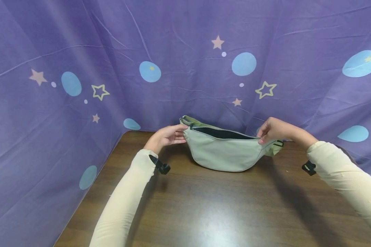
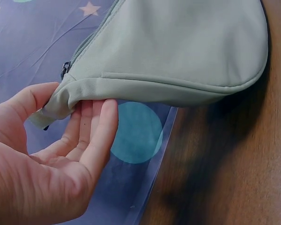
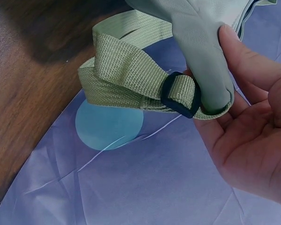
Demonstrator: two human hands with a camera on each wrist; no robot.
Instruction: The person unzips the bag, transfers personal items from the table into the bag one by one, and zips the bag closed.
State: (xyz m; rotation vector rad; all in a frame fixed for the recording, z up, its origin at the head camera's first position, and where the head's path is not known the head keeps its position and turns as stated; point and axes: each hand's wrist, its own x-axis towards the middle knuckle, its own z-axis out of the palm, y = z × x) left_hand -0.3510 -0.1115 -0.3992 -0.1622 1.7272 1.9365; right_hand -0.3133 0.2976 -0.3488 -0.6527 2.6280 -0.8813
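A pale green waist bag [image 1: 224, 152] stands upright on the table, its top zip undone and the dark lining showing. My left hand [image 1: 172, 134] grips the bag's left end, thumb near the zip pull [image 2: 65, 69] and fingers behind the tapered corner. At the opposite end, my right hand [image 1: 273, 131] pinches the top corner between thumb and fingers. From that corner hangs a folded light green webbing strap [image 3: 126, 70] with a black slider buckle [image 3: 180, 95]. The inside of the bag is mostly hidden by its front panel.
Brown wooden table [image 1: 185, 206] extends in front of the bag. A purple curtain [image 1: 185, 68] with stars and blue ovals hangs close behind it and along the left edge. Black straps [image 1: 161, 165] are on both cream sleeves [image 1: 120, 202].
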